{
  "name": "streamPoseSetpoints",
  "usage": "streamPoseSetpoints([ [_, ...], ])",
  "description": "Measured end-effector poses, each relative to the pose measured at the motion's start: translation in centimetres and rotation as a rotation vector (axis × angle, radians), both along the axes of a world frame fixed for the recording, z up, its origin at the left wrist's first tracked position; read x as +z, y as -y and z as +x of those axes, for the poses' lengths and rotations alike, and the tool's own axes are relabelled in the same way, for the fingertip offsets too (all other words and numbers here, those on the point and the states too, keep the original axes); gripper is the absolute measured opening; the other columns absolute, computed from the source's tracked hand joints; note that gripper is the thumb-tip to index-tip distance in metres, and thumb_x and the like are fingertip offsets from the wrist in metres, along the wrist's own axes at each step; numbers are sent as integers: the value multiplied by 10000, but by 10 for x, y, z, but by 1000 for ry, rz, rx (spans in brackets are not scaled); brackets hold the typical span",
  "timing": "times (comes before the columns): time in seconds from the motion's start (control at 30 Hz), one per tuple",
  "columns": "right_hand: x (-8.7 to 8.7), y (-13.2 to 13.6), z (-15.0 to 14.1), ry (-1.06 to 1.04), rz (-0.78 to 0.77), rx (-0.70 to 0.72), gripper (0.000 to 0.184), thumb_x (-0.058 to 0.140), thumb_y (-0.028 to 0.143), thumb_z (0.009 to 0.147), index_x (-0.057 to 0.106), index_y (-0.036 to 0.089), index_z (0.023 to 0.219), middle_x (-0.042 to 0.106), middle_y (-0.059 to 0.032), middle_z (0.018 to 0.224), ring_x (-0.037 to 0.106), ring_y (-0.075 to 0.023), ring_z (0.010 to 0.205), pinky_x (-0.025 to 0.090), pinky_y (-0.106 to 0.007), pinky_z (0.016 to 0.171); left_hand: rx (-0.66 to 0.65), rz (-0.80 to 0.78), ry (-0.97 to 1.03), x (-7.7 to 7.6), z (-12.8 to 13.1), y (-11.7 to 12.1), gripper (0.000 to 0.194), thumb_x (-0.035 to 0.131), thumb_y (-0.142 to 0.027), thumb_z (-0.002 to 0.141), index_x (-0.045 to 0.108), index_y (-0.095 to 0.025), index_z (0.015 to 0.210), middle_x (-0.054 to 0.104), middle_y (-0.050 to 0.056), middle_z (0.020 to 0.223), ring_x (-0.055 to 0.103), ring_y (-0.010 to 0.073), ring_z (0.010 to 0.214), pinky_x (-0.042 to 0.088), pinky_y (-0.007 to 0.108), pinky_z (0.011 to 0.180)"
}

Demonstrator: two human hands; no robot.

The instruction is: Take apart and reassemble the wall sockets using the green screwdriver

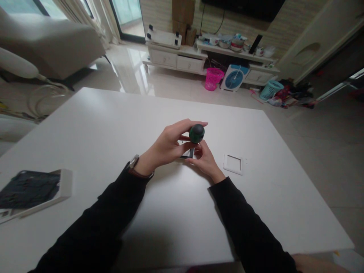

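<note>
Both hands meet over the middle of the white table (85, 125). My left hand (167, 146) is closed round the round green and black handle of a screwdriver (196, 133), which stands upright, seen end on. Under it sits a small white and dark switch module (188, 151). My right hand (204, 159) pinches that module from the right side and holds it on the table. The screwdriver's shaft is hidden behind its handle. A white square frame plate (233, 163) lies flat just to the right of my right hand.
A flat box with a dark inlay (31, 191) lies at the table's left edge. Beyond the table are a sofa (48, 41), a low white TV cabinet (182, 57), a pink basket (213, 79), a blue fan (234, 77) and a teal basket (271, 89).
</note>
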State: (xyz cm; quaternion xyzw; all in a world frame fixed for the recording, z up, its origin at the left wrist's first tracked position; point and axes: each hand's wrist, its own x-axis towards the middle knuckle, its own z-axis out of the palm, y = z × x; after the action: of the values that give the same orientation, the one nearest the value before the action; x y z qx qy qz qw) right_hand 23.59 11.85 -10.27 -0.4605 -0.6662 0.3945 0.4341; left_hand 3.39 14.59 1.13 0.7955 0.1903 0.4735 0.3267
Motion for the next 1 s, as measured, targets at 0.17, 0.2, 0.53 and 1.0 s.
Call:
streamPoseSetpoints([
  [0.17,-1,-1,0,-58,-2,-18,857,914,345,743,494,380,1489,576,-75,1477,660,-242,1073,594,-441,913,-25,-9,-4,-4,2,0,504,709,-83,904,651,-219,1386,714,105,1317,727,203,1095,661,243,811],
  [0.2,-1,-1,0,-56,0,-19,859,915,347,741,493,378,1489,580,-75,1472,660,-245,1073,594,-445,914,-30,-13,5,-5,2,-1,509,706,-75,901,647,-219,1386,709,103,1330,726,199,1098,659,243,822],
  [0.53,-2,-1,-2,-41,7,-35,835,925,364,727,514,378,1454,555,-72,1462,651,-230,1009,600,-455,892,-105,-88,-6,0,3,2,536,630,-74,925,505,-239,1420,710,85,1239,736,222,1116,612,392,1006],
  [1.0,-6,-3,-2,-62,20,-32,847,940,314,706,537,372,1449,581,-76,1384,660,-244,1025,614,-480,891,69,-23,-21,-13,11,-4,227,664,-206,960,505,-205,1122,586,54,1030,602,181,894,567,353,827],
])
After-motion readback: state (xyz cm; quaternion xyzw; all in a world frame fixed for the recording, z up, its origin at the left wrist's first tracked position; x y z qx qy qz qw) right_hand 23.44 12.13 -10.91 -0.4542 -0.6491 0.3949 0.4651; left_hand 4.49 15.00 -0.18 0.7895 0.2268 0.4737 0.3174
